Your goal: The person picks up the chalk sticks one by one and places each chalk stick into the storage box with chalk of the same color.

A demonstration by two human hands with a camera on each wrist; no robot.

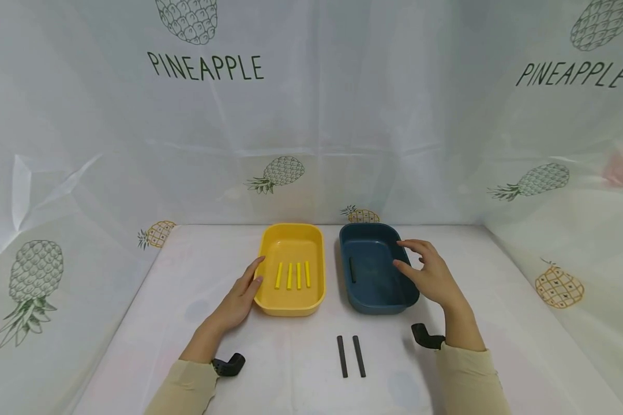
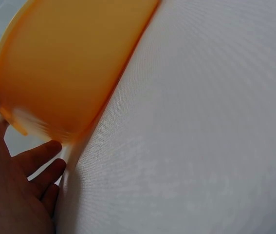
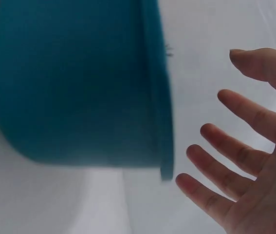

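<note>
My left hand [image 1: 239,300] rests at the left side of a yellow tray [image 1: 289,308], index finger and thumb at its rim. In the left wrist view, the other fingers lie loosely bent beside the tray's outer wall [image 2: 64,63]. Several yellow sticks [image 1: 289,276] lie side by side inside. My right hand [image 1: 433,276] is at the right rim of a dark blue tray [image 1: 379,305], thumb and fingers spread, holding nothing. In the right wrist view those fingers [image 3: 232,136] stand apart from the blue wall [image 3: 79,87]. One dark stick [image 1: 352,270] lies in the blue tray.
Two dark grey sticks [image 1: 342,356] lie nearly parallel on the white table [image 1: 291,369], in front of the blue tray. A pineapple-printed sheet [image 1: 384,115] hangs behind and at both sides. Each wrist wears a black camera mount [image 1: 229,365].
</note>
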